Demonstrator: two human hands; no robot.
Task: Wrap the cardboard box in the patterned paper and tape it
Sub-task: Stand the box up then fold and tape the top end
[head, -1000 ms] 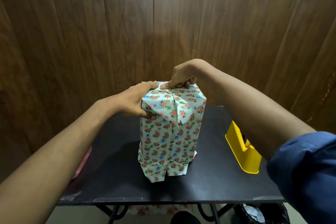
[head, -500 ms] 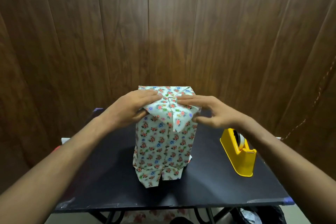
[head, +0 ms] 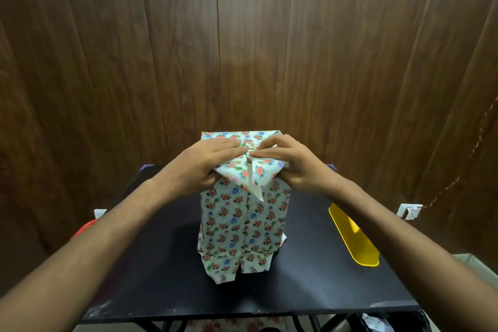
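Observation:
The box (head: 242, 224) stands upright in the middle of the black table (head: 161, 277), covered in white paper with small flowers. Both my hands are on its top end. My left hand (head: 199, 164) lies with straight fingers flat on the folded paper, thumb down at the left corner. My right hand (head: 293, 164) presses its fingers on the top from the right, thumb at the right corner. A pointed flap (head: 250, 178) sticks out over the front face between my hands. At the box's foot, loose paper flaps (head: 234, 264) lie spread on the table.
A yellow tape dispenser (head: 355, 240) stands on the table's right side, partly behind my right forearm. A red object (head: 83, 226) shows at the table's left edge. Dark wood panelling rises close behind, with a wall socket (head: 408, 211) at the right.
My right hand came off the back of the top and now presses the paper from the right. My left hand slid further onto the top. The front flap has been drawn together.

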